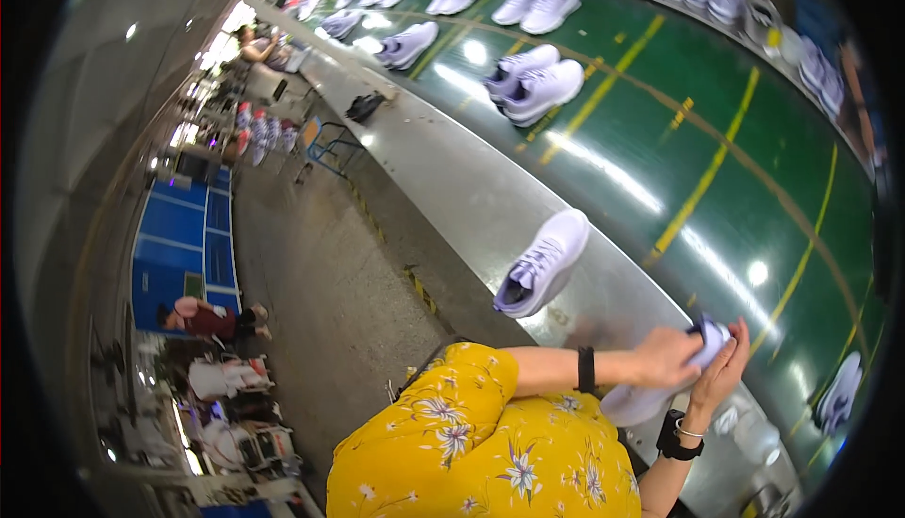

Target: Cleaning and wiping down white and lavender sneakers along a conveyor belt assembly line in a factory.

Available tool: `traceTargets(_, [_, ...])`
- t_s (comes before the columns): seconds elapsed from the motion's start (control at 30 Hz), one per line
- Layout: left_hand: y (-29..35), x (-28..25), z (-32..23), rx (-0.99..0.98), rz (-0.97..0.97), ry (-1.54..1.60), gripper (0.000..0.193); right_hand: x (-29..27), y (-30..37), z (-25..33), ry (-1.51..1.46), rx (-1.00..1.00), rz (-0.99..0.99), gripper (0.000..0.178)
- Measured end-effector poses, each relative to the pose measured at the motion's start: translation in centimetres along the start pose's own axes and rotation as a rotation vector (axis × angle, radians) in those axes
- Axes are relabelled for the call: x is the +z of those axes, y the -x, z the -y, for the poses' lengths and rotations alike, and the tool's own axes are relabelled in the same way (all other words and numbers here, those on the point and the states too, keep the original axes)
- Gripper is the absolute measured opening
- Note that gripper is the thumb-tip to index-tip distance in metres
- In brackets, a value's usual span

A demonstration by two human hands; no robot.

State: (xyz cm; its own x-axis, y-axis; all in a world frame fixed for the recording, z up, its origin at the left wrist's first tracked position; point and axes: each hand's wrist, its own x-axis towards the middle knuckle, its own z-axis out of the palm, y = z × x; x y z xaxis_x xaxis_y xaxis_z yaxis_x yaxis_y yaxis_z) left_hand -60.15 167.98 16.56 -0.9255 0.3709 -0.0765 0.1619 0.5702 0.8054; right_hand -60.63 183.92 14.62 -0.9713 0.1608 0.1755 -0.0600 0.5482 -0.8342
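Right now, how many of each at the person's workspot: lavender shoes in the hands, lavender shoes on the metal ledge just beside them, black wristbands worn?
Held shoe, at the left hand and right hand: 1
Ledge shoe: 1
Black wristbands: 2
Total: 4

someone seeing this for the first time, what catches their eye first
Probably the bright yellow flowered top at the bottom centre, then the glossy green surface with yellow lines filling the upper right. At lower right, the left hand and right hand are on a pale shoe, while a lone lilac shoe sits up and to its left.
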Motion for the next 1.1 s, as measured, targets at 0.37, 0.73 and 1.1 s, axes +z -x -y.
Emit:
traceTargets(0.37, [2.8, -10.4, 0.7, 0.750, -0.111, -0.459, 0.012, 0.4, -5.7, 1.2, -0.158, 0.165, 0.126, 0.038])
traceTargets(0.73, [10.3, -6.8, 11.2, 0.362, 0.027, -0.375, 0.014, 11.0, 3.1, 3.4, -0.032, 0.017, 0.693, 0.076])
traceTargets(1.1, [18.5, -16.0, 20.1, -0.586, -0.390, 0.072, 0.063, 12.3, 3.4, 1.2, -0.054, 0.087, 0.650, 0.076])
